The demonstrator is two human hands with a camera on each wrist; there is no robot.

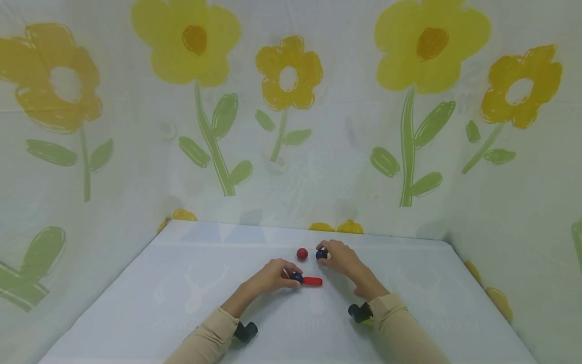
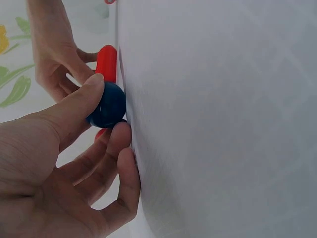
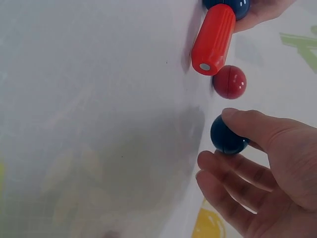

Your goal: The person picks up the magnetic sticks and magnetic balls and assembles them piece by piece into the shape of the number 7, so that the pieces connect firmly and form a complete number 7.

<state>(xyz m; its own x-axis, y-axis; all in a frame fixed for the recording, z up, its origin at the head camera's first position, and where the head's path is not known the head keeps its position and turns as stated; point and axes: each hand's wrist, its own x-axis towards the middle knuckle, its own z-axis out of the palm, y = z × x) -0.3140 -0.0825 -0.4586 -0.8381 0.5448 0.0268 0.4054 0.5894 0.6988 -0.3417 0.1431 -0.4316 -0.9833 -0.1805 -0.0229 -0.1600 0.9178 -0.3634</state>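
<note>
My left hand (image 1: 275, 274) pinches a dark blue ball (image 2: 113, 106) between thumb and fingers, low over the white table. A short red stick (image 1: 312, 281) sits end-on against that ball and points right. In the right wrist view, the stick's free end (image 3: 210, 62) shows a small grey disc. My right hand (image 1: 344, 259) holds a second dark blue ball (image 3: 225, 136) between thumb and fingertips, farther back and to the right. A red ball (image 1: 302, 254) with a thin seam rests on the table just left of that second ball.
The white table (image 1: 386, 268) carries faint grey prints. Behind and beside it hangs a pale curtain (image 1: 336, 167) with yellow flowers. Dark devices (image 1: 246, 332) are strapped at both wrists, beside beige sleeves (image 1: 204, 336).
</note>
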